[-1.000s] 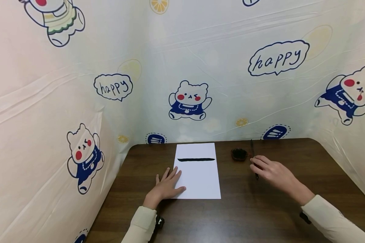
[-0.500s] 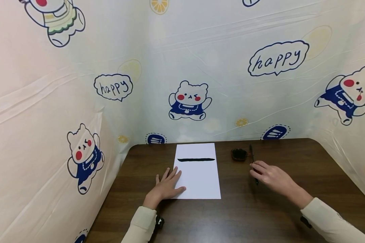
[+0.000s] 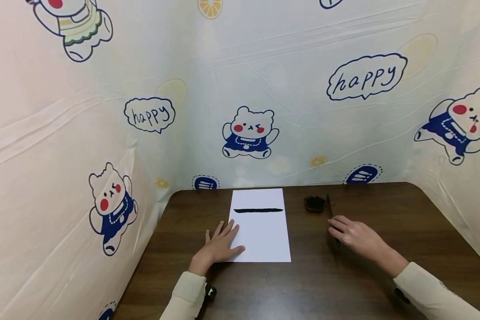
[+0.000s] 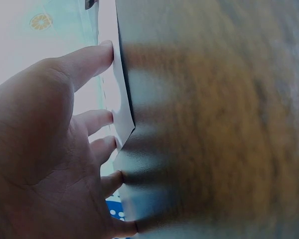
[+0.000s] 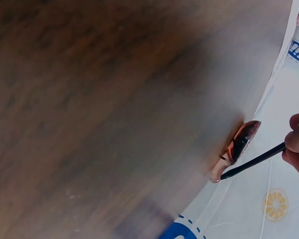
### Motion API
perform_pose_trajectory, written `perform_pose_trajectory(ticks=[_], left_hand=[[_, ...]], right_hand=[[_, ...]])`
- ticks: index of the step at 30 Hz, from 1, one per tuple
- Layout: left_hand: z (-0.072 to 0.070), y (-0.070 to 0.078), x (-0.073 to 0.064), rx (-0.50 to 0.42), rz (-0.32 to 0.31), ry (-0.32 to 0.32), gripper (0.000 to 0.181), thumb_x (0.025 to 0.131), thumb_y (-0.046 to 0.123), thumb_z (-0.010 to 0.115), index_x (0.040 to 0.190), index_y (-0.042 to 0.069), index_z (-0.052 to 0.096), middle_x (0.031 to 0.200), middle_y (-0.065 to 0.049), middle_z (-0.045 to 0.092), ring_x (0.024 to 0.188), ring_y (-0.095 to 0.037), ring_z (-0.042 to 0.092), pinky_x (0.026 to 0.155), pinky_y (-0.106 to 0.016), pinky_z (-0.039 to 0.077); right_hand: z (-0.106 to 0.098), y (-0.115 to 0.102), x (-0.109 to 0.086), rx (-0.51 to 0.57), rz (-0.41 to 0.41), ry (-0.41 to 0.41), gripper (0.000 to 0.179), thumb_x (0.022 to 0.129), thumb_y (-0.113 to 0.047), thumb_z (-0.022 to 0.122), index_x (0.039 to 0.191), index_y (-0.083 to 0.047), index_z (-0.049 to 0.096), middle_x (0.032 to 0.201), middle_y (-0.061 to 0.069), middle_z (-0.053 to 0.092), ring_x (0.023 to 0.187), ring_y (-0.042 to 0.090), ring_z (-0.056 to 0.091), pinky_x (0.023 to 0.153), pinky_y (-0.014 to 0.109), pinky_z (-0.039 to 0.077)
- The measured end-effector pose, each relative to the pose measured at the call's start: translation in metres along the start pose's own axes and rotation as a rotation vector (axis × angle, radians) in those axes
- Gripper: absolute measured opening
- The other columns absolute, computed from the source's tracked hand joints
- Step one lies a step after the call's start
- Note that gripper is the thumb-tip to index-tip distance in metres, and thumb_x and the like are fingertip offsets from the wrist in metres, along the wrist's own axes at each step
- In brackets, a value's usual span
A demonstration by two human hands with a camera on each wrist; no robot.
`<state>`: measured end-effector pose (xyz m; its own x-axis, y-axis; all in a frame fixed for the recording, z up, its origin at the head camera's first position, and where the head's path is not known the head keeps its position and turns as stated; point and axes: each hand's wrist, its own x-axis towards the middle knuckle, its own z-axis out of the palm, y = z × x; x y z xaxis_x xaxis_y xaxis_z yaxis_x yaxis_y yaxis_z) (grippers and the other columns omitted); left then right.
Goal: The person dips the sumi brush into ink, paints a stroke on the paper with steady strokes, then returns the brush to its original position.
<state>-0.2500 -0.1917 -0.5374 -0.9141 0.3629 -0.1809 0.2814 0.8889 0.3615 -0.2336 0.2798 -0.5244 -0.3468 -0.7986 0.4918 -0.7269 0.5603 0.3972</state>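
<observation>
In the head view, my left hand (image 3: 218, 247) rests with fingers spread across the left edge of a white sheet of paper (image 3: 264, 240). A thick black stroke (image 3: 258, 210) runs across the sheet's upper part. My right hand (image 3: 358, 235) pinches a slender dark writing brush (image 3: 330, 207). Just left of the brush's far end sits a small dish (image 3: 314, 204) with black ink inside. In the right wrist view the end of the brush (image 5: 254, 162) overlaps the short handle of the reddish-brown dish (image 5: 241, 142). The thumb and fingertips (image 4: 107, 52) of the left hand touch the paper (image 4: 120, 99).
The brown wooden table (image 3: 304, 293) has rounded far corners. Behind it and at both sides hangs a pale curtain (image 3: 296, 89) printed with bears, oranges and "happy" bubbles. A dark wrist device (image 3: 210, 293) shows at the left sleeve.
My right hand has drawn slightly nearer, and the brush's far end has come down and a little left beside the ink dish. The left hand and paper stay put.
</observation>
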Motion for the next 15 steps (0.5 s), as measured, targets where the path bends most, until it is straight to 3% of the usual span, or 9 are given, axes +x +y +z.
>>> perform_pose_trajectory(ticks=[9, 15], left_hand=[[-0.002, 0.001, -0.001, -0.004, 0.009, 0.006, 0.085, 0.102, 0.059, 0.06, 0.169, 0.016, 0.032, 0.18, -0.009, 0.018, 0.166, -0.046, 0.009, 0.119, -0.086, 0.003], [0.007, -0.01, 0.006, -0.043, 0.016, 0.003, 0.088, 0.1, 0.062, 0.061, 0.17, 0.017, 0.03, 0.181, -0.008, 0.015, 0.166, -0.046, 0.004, 0.119, -0.085, -0.004]], right_hand=[[0.003, -0.002, -0.002, 0.019, 0.0, -0.039, 0.045, 0.064, -0.005, 0.089, 0.109, -0.005, 0.079, 0.117, 0.017, 0.076, 0.105, 0.033, 0.071, 0.063, 0.033, 0.062], [0.005, -0.004, -0.002, 0.018, 0.02, -0.062, 0.051, 0.063, 0.003, 0.09, 0.112, -0.004, 0.079, 0.116, 0.015, 0.076, 0.105, 0.032, 0.07, 0.064, 0.033, 0.062]])
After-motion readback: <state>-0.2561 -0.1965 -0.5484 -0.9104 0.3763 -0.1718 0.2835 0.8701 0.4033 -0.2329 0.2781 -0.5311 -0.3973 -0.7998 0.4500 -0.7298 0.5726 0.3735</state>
